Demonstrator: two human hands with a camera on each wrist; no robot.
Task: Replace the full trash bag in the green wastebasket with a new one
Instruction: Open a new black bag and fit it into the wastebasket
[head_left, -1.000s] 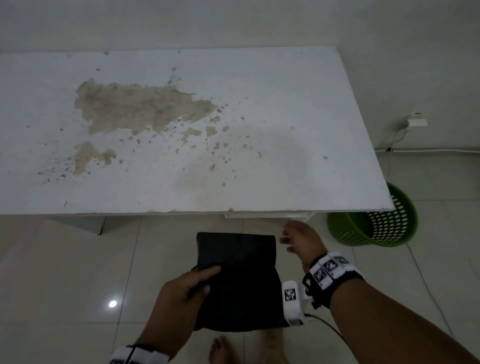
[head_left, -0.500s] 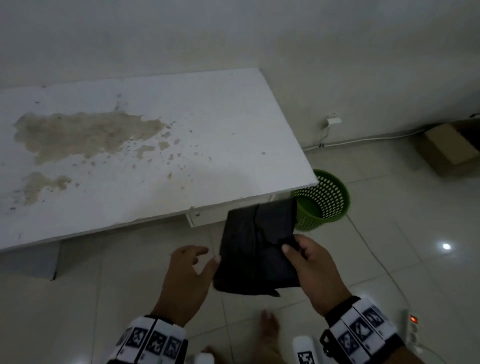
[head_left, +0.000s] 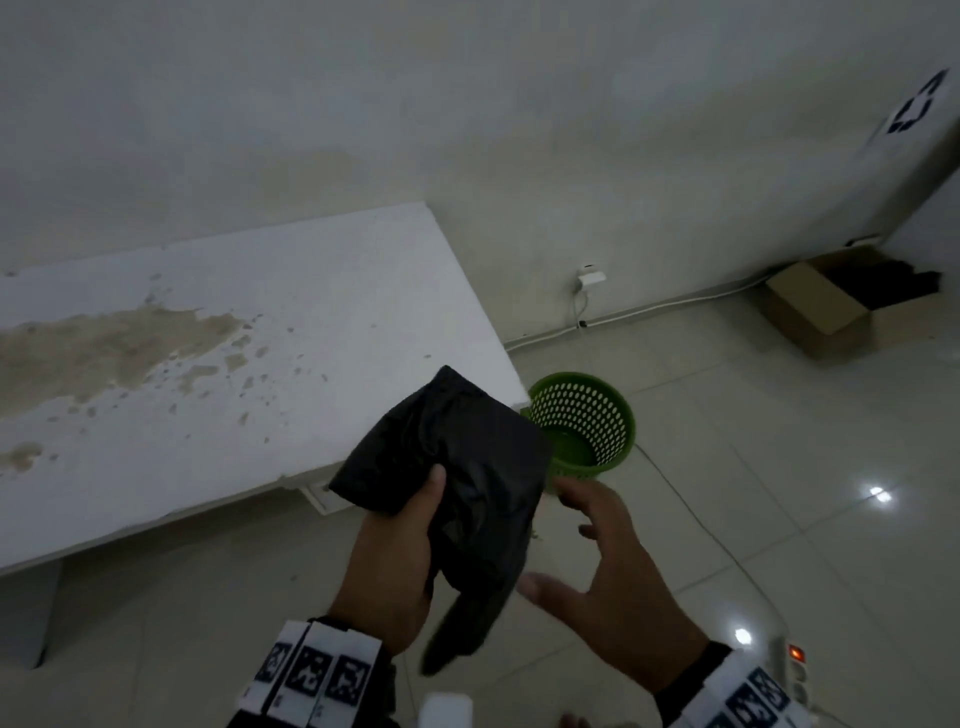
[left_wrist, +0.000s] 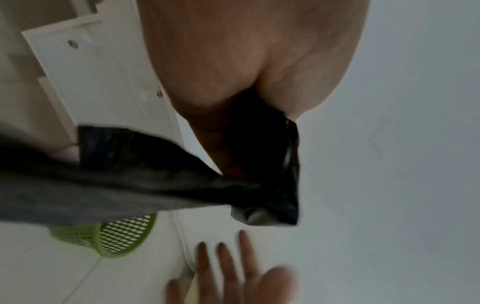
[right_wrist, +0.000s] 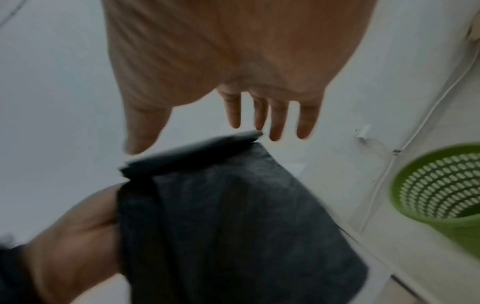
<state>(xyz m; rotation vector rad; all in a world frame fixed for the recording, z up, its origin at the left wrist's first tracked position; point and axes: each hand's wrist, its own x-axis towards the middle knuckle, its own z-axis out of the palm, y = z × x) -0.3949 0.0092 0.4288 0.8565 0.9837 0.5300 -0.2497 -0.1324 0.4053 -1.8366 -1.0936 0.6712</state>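
We are holding one folded black bag (head_left: 457, 467) in our left hand (head_left: 387, 566). The thumb lies on top of the bag and pinches it against the fingers under it, which we cannot see. Our right hand (head_left: 618, 571) is beside the bag, not touching it, with its fingers (right_wrist: 278, 117) straight and a little spread.

The green bin (head_left: 587, 423) stands on the floor by the corner of the table (head_left: 234, 338), just past the bag. We see no liner in it, so we think the full bag is already out. We think the step now is opening the new bag.

Next, the right hand needs to find the loose edge of the bag and pull it open. Then we shake it out and push it into the bin. The thin plastic may stick together.

We count one bag, one bin, one table, and one box (head_left: 831, 306) by the wall.
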